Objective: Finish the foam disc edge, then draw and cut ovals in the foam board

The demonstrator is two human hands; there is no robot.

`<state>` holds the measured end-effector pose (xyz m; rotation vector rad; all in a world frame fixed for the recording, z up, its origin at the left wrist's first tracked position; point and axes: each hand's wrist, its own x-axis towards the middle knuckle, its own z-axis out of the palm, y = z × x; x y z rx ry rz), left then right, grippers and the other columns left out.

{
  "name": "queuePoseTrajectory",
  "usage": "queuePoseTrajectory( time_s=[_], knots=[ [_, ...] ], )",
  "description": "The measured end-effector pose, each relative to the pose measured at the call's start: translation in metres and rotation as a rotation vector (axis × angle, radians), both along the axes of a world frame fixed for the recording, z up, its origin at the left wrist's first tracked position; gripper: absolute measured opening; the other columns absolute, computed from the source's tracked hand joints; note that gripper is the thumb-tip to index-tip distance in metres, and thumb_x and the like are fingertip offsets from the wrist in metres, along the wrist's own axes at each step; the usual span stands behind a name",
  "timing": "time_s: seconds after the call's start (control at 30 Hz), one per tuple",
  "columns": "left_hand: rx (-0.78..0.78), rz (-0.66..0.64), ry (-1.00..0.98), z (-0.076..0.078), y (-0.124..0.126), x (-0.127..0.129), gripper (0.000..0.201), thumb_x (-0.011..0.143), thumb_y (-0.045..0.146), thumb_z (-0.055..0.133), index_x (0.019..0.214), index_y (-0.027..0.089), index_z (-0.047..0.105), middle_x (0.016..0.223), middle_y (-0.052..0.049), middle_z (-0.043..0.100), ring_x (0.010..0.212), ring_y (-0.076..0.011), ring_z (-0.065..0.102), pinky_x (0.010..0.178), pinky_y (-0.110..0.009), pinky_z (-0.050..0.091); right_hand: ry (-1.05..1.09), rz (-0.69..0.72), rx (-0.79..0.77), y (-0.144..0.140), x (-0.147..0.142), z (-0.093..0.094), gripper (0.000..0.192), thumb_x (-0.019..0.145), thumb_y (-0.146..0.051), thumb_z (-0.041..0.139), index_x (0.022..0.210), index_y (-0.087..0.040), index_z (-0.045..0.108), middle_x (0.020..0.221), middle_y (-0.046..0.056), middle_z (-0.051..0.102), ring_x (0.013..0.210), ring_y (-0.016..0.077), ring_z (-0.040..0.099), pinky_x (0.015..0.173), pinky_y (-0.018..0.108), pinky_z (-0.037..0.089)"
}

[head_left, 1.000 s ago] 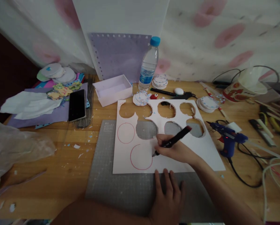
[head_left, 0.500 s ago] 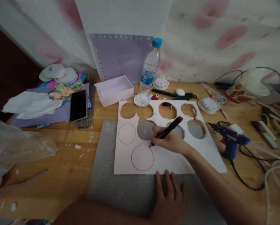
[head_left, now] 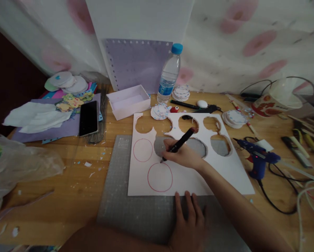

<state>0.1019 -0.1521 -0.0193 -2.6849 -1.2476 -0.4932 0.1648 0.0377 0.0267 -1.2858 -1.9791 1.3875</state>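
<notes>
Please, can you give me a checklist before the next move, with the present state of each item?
1. Marker held in the right hand, tip downward: ok.
2. Lower red circle fully closed: cannot tell.
3. Left hand at the near edge of the white sheet: ok.
4. Grey mat under the whole sheet: not ok, far part extends beyond.
5. Glue gun clear of the sheet: cannot tell, very close.

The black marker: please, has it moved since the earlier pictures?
Yes. Against the white board, the black marker has moved away and leftward, its tip going from the lower red circle's right side to its top.
</notes>
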Motion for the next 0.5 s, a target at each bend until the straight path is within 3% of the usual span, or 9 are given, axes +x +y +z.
queuePoseTrajectory(
  time_s=[0.2, 0.37, 0.5],
  knots=[
    [-0.011, -0.007, 0.049, -0.003, -0.001, 0.000, 0.038, 0.092, 0.038, 0.045, 0.121, 0.022, 0.063, 0.115, -0.014, 0.067, 0.112, -0.0374, 0.055, 0.087, -0.059, 0.038, 0.135, -0.025, 0.032, -0.001, -0.002, 0.004, 0.027, 0.076, -0.022, 0.061, 0.059, -0.021, 0.040, 0.058, -0.006, 0.040, 0.057, 0.0098, 0.037, 0.052, 0.025, 0.029],
    [-0.017, -0.005, 0.049, -0.004, -0.002, 0.000, 0.044, 0.093, 0.048, 0.043, 0.123, 0.023, 0.062, 0.117, -0.014, 0.066, 0.114, -0.0378, 0.052, 0.088, -0.060, 0.035, 0.476, -0.452, 0.054, -0.014, 0.035, 0.011, 0.031, 0.083, -0.031, 0.063, 0.063, -0.022, 0.041, 0.052, -0.007, 0.041, 0.049, 0.0089, 0.036, 0.048, 0.025, 0.025],
    [-0.087, -0.079, 0.064, 0.002, 0.001, -0.010, 0.064, 0.087, 0.066, 0.040, 0.126, 0.019, 0.059, 0.124, -0.017, 0.062, 0.117, -0.0409, 0.048, 0.090, -0.062, 0.032, 0.578, -0.697, 0.059, -0.037, 0.075, 0.007, 0.032, 0.080, -0.030, 0.068, 0.063, -0.022, 0.042, 0.052, -0.007, 0.040, 0.048, 0.0090, 0.034, 0.047, 0.025, 0.025]
  ],
)
